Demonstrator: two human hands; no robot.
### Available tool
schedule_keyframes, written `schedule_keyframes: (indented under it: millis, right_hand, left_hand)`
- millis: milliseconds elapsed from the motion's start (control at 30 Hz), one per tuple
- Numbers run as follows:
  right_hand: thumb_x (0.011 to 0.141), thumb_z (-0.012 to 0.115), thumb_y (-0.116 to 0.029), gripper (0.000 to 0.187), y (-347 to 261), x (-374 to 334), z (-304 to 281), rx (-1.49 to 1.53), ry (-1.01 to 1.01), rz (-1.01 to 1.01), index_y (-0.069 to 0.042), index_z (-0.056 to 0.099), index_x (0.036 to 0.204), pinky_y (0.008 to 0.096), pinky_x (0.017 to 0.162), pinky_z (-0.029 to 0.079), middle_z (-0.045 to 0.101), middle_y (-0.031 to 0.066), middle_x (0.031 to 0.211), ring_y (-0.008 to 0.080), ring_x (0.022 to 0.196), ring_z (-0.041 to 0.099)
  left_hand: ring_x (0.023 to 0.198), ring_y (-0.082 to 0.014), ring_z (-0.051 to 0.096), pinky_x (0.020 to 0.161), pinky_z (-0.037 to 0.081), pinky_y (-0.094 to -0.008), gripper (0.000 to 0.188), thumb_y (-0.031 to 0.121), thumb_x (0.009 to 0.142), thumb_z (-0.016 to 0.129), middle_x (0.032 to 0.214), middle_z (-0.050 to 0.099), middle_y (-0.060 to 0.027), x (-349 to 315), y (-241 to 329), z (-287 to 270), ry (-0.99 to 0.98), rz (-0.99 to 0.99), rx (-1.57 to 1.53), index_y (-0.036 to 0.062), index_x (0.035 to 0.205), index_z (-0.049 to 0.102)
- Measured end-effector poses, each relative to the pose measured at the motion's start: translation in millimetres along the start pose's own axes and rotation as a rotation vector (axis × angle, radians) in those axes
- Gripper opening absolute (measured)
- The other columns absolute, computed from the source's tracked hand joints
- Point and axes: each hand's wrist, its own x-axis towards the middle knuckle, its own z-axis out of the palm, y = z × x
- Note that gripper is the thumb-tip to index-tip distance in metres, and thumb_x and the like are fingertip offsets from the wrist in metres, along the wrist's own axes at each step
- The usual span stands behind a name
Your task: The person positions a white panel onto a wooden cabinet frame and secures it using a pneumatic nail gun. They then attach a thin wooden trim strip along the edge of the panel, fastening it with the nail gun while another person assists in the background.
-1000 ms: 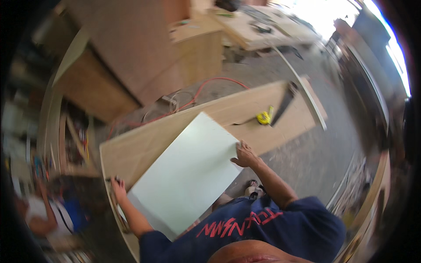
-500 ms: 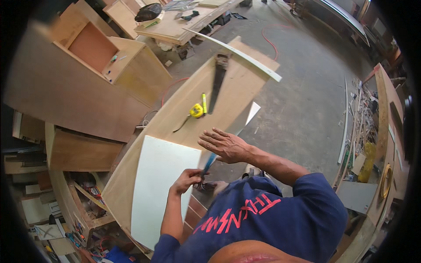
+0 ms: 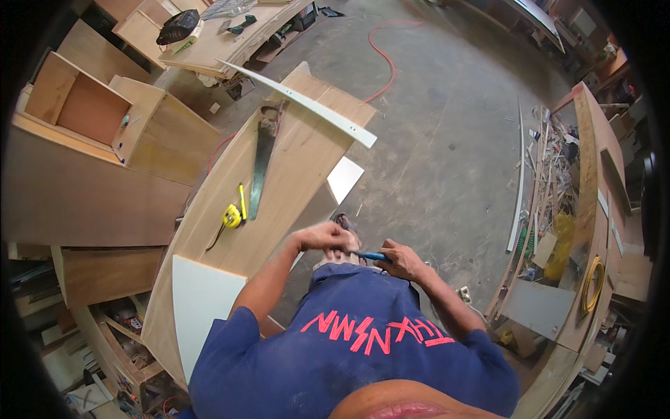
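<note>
In front of my waist, my right hand [image 3: 403,261] is closed around a slim blue tool [image 3: 371,255], perhaps a cutter; its exact kind does not show. The tool points left toward my left hand [image 3: 329,236], whose fingers are curled at its far end and slightly blurred. What those fingers pinch is hidden. To my left, a white panel [image 3: 202,293] lies on a long wooden board [image 3: 286,181]. Farther along the board are a yellow tape measure [image 3: 232,216], a yellow marker-like stick [image 3: 242,201] and a handsaw [image 3: 262,164]. A long white strip [image 3: 307,105] crosses the board's far end.
A wooden cabinet [image 3: 167,133] stands at the left. Beyond it is a worktable [image 3: 223,45] with a black bag [image 3: 179,26]. A red hose [image 3: 391,63] trails over the floor. On the right, scraps [image 3: 551,167] lie beside a wooden panel edge [image 3: 593,140].
Both hands have left the white panel's edge and come together before my body. The blue tool has passed from my left hand into my right. The view has turned rightward.
</note>
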Motion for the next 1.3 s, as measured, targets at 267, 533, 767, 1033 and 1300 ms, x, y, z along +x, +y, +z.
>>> schedule_keyframes:
  millis: [267,533,767,1033,1300]
  right_hand:
    - [0.09,0.072,-0.022,0.025,65,83,-120,0.0,0.601,0.243,0.001,0.065,0.084,0.0408,0.059,0.043,0.051,0.0152,0.068,0.0272,0.066,0.059]
    - [0.092,0.066,-0.026,0.032,89,236,-248,0.271,0.323,0.309,0.004,0.065,0.081,0.0349,0.054,0.051,0.063,0.0108,0.06,0.0163,0.056,0.065]
    - [0.086,0.064,-0.019,0.023,131,449,-275,-0.072,0.117,0.077,0.004,0.066,0.087,0.0521,0.072,0.05,0.064,0.0302,0.081,0.0495,0.08,0.063]
    - [0.09,0.062,-0.024,0.026,120,598,-230,-0.136,-0.053,0.0,-0.001,0.071,0.097,0.0539,0.079,0.053,0.068,0.029,0.091,0.0488,0.09,0.066]
    - [0.092,0.065,-0.027,0.029,115,607,-218,-0.143,-0.052,0.055,0.001,0.069,0.095,0.054,0.079,0.054,0.07,0.0289,0.092,0.0471,0.091,0.068]
  left_hand:
    - [0.105,-0.0245,0.065,0.09,0.053,-0.0376,0.055,0.032,0.092,0.071,0.118,0.067,-0.0141,150,52,-159,1.285,0.109,0.158,-0.0012,0.133,0.055]
    - [0.141,-0.0424,0.031,0.116,0.028,-0.0533,0.111,0.045,0.075,0.082,0.154,0.027,-0.0276,207,112,-220,1.645,-0.207,0.434,-0.0058,0.153,0.02]
    - [0.146,-0.0438,0.023,0.12,0.019,-0.0526,0.129,0.045,0.07,0.085,0.159,0.018,-0.03,212,140,-218,1.567,-0.402,0.424,-0.0012,0.158,0.003]
    - [0.15,-0.0421,0.018,0.122,0.017,-0.0499,0.135,0.045,0.068,0.088,0.16,0.015,-0.0327,210,147,-220,1.529,-0.489,0.301,-0.0006,0.159,-0.001]
    - [0.15,-0.0418,0.017,0.123,0.017,-0.0474,0.138,0.041,0.066,0.091,0.163,0.014,-0.0283,214,152,-222,1.559,-0.469,0.23,0.0052,0.16,-0.004]
